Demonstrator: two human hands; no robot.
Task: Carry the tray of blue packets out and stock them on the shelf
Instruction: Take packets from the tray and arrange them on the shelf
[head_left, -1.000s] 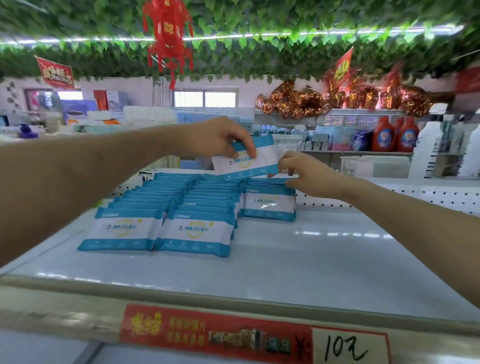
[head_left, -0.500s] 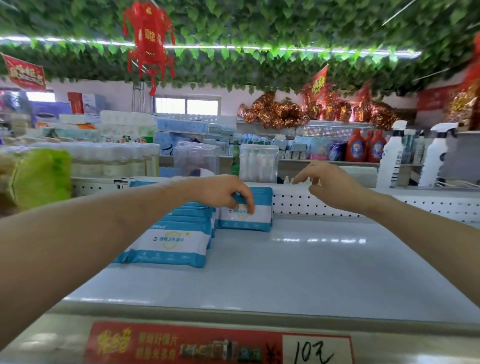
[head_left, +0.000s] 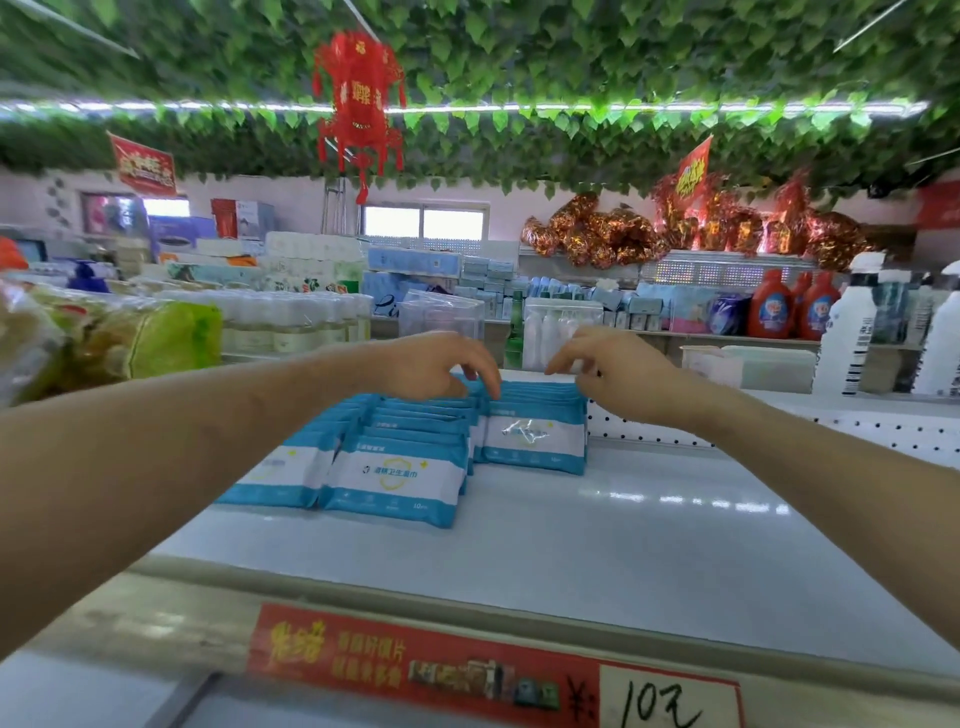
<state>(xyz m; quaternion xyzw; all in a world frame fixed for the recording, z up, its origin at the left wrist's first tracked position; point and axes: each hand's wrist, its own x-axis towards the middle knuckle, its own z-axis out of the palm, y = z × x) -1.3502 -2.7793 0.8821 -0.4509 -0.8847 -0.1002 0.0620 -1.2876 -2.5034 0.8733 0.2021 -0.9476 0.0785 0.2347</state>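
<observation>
Blue-and-white packets stand in three rows on the grey shelf (head_left: 649, 551): a left row (head_left: 275, 475), a middle row (head_left: 397, 480) and a shorter right row (head_left: 532, 439) set further back. My left hand (head_left: 431, 366) hovers over the back of the rows, its loosely bent fingertips touching the packet tops where the middle and right rows meet. My right hand (head_left: 618, 371) is at the back right corner of the right row, fingers relaxed, holding nothing. No tray is in view.
A white perforated back panel (head_left: 779, 431) closes the shelf behind the packets. A red price label (head_left: 493, 670) runs along the front edge. White bottles (head_left: 852, 332) stand at the right, green-wrapped goods (head_left: 156, 338) at the left, clear boxes (head_left: 441, 314) behind.
One second ago my left hand held a packet in the air with my right hand touching it. The packet now stands in the right row, and both hands are over the packet tops.
</observation>
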